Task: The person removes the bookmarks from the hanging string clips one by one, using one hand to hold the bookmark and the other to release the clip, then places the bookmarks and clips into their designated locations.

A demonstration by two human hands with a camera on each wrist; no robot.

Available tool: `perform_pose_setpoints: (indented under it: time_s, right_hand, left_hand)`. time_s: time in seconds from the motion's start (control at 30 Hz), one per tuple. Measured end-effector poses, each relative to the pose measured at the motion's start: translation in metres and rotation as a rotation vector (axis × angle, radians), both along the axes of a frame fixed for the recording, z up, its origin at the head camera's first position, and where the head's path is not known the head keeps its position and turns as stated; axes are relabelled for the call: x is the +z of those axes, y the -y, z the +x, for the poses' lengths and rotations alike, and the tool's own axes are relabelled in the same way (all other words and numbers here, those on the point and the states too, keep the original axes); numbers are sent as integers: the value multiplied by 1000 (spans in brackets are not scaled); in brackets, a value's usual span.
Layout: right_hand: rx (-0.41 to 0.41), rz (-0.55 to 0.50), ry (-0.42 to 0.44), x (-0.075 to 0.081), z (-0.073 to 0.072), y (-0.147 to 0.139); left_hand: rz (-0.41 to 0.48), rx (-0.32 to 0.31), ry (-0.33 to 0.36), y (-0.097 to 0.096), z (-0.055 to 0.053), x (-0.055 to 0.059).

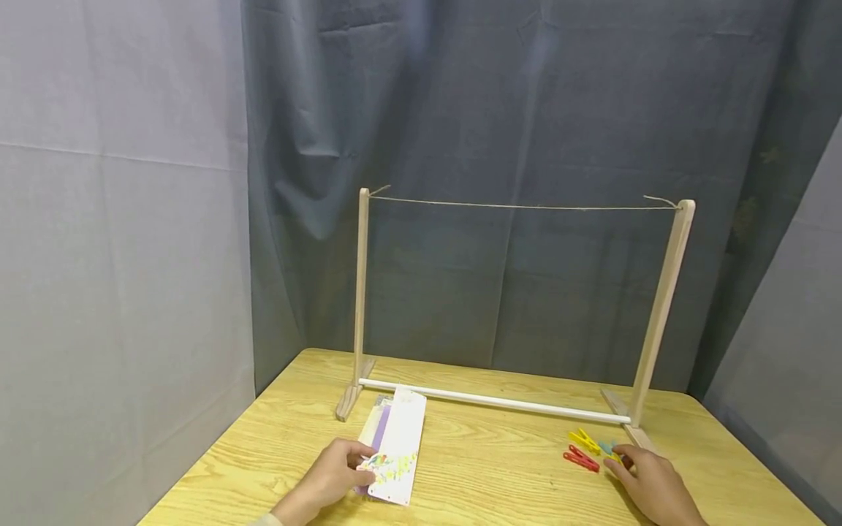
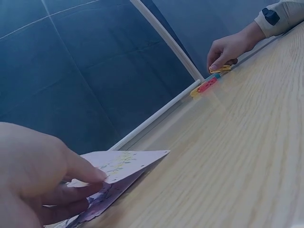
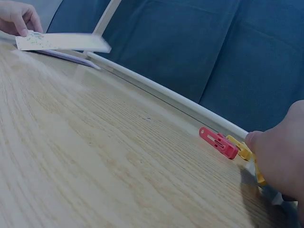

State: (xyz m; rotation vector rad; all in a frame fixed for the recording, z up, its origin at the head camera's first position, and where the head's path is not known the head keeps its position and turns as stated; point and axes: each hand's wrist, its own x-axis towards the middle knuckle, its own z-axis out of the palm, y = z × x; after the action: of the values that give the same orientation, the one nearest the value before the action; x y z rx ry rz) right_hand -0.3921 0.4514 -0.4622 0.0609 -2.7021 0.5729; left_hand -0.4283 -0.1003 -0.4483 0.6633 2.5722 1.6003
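My left hand point(image 1: 332, 475) pinches the near end of a white card point(image 1: 404, 427) with a printed flower pattern. In the right wrist view this card point(image 3: 64, 42) is tilted up off a purple-edged card point(image 3: 71, 58) beneath it. At the right, my right hand point(image 1: 654, 486) pinches a yellow clothespin point(image 2: 221, 69) between thumb and fingers, just over the table. Beside that hand lie a red clothespin point(image 1: 582, 459), another yellow clothespin point(image 1: 584, 440) and a blue one point(image 1: 607, 446). My right hand partly hides the held clothespin in the right wrist view.
A wooden frame stands behind the hands, with a left post point(image 1: 362, 292), a right post point(image 1: 663, 314) and a white bottom bar point(image 1: 500, 401). A thin string point(image 1: 513, 206) runs between the post tops. Grey curtains point(image 1: 460, 292) surround the wooden table point(image 1: 487, 467).
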Motion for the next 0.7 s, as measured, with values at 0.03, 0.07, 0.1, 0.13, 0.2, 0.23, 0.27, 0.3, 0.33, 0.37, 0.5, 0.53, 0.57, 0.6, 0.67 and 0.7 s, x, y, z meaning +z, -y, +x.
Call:
perform_pose_setpoints:
  time_s: [0.03, 0.07, 0.1, 0.13, 0.2, 0.23, 0.27, 0.3, 0.33, 0.37, 0.5, 0.53, 0.57, 0.6, 0.67, 0.7]
  right_hand:
    - [0, 1, -1, 0, 0, 0]
    - [-1, 0, 0, 0, 0, 0]
    - [-2, -1, 2, 0, 0, 0]
    - [-2, -2, 3, 0, 0, 0]
    - [0, -4, 4, -1, -1, 0]
    - [0, -3, 3, -1, -1, 0]
    - [1, -4, 3, -1, -1, 0]
    - [1, -4, 0, -1, -1, 0]
    - [0, -4, -1, 0, -1, 0]
    - [-2, -4, 0, 0, -1, 0]
    - [-4, 2, 7, -1, -1, -1]
    - [-5, 3, 11, -1, -1, -1]
    - [-5, 3, 14, -1, -1, -1]
    - [0, 3, 17, -2, -1, -1]
    - [0, 1, 20, -1, -2, -1]
    - [3, -3, 25, -2, -2, -1]
  left_hand:
    - [-2, -8, 9, 0, 0, 0]
    - [-7, -16, 11, 0, 0, 0]
    - [-16, -21, 7, 0, 1, 0]
    - [-25, -23, 1, 0, 1, 0]
    - [-42, -21, -14, 0, 1, 1]
    - [-48, -19, -21, 0, 1, 1]
    - [-55, -16, -32, 0, 1, 2]
    - [-60, -13, -40, 0, 1, 2]
    - [-67, -8, -49, 0, 2, 2]
    - [-75, -3, -58, 0, 2, 3]
    - [-117, 21, -99, 1, 4, 4]
    - [-129, 29, -109, 1, 4, 4]
    - [-141, 36, -117, 1, 4, 5]
    - [-152, 43, -125, 1, 5, 5]
    - [-171, 54, -139, 2, 5, 4]
    - [-183, 60, -148, 2, 5, 4]
